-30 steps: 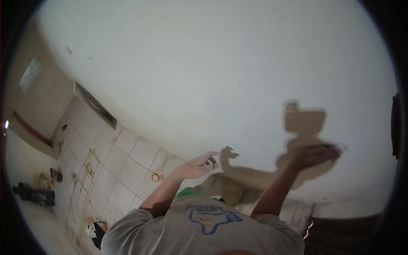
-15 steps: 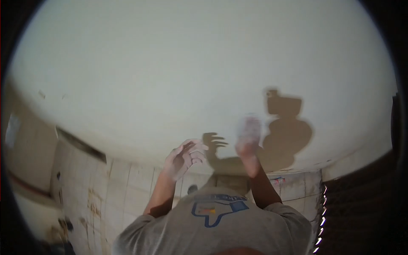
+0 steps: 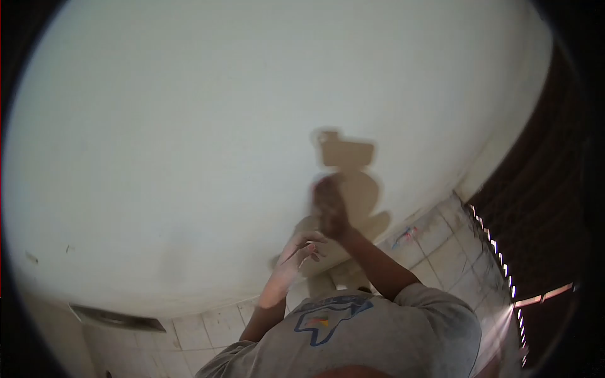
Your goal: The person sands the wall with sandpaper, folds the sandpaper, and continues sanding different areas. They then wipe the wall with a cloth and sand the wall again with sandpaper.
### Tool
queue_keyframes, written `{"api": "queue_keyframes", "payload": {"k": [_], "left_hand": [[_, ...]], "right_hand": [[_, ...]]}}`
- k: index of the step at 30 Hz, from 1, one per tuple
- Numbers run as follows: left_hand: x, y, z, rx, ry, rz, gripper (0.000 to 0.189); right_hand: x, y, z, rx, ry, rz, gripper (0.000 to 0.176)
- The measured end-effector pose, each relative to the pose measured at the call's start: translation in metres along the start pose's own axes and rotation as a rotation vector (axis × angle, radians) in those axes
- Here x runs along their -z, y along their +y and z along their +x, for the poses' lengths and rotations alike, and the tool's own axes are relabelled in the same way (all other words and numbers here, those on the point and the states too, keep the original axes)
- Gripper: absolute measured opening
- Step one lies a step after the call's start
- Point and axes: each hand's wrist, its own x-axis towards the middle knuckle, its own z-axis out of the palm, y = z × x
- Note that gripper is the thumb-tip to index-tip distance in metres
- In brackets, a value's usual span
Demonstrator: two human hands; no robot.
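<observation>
Whitish powder or paste coats my left hand [image 3: 301, 253], whose fingers are partly curled and spread with nothing between them. Above and to the right, my right hand [image 3: 331, 206] is raised close to the pale wall [image 3: 176, 126]. It is blurred and in shadow, so its fingers and anything in them cannot be made out. A brown shadow of a head and body [image 3: 353, 157] falls on the wall beside my right hand. The grey shirt [image 3: 391, 321] with a blue thumb print shows below both hands.
Tiles [image 3: 444, 258] run below the wall, with a small red and blue mark [image 3: 406, 236] on them. A dark slatted surface [image 3: 535, 189] stands on the right, with bright gaps along its edge. At lower left lies a dark, narrow strip [image 3: 120, 319].
The view has turned and shifted right. My right hand has moved left in view, into shadow, and the two hands are closer together. My left hand sits lower and further right.
</observation>
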Motion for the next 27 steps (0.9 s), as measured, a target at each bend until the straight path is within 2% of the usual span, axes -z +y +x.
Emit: {"api": "queue_keyframes", "payload": {"k": [1,4,7,11,14,17,18,20,22,23,24,26,27], "left_hand": [[0.004,0.005,-0.001,-0.016,-0.035,0.049,0.033],[0.024,0.004,-0.005,-0.029,-0.022,0.041,0.033],[0.049,-0.006,-0.007,-0.050,-0.066,0.034,0.028],[0.069,-0.011,-0.016,-0.027,0.023,0.054,0.027],[0.078,-0.020,-0.031,-0.040,0.116,-0.025,0.027],[0.074,-0.032,-0.043,0.050,0.181,-0.078,0.026],[0.079,-0.039,-0.044,0.073,0.178,-0.075,0.026],[0.081,-0.044,-0.044,0.094,0.160,-0.057,0.027],[0.069,-0.027,-0.043,0.097,0.114,-0.010,0.027],[0.060,-0.016,-0.043,0.103,0.096,0.015,0.027],[0.059,-0.011,-0.043,0.007,0.006,0.056,0.025],[0.051,0.001,-0.037,0.041,-0.075,0.143,0.026],[0.051,0.007,-0.033,0.058,-0.127,0.189,0.027]], "right_hand": [[-0.010,-0.010,-0.008,0.072,-0.085,-0.113,0.053],[0.017,-0.005,0.025,0.195,-0.084,-0.206,0.050],[0.054,0.044,0.060,0.134,0.035,-0.224,0.051],[0.116,0.078,0.099,0.071,0.187,-0.347,0.052],[0.128,0.073,0.119,-0.211,0.496,-0.196,0.052],[0.076,0.065,0.109,-0.389,0.791,-0.136,0.045],[0.027,0.074,0.080,-0.380,0.794,0.100,0.045],[-0.034,0.030,0.048,-0.747,0.599,0.547,0.045],[-0.026,-0.048,0.052,-0.512,0.182,0.222,0.045],[-0.023,-0.064,0.053,0.099,-0.002,-0.293,0.046],[-0.025,-0.057,0.053,0.119,0.055,-0.247,0.046],[-0.012,-0.018,0.060,0.152,0.183,-0.162,0.045],[-0.001,-0.004,0.071,0.059,0.319,-0.105,0.045]]}}
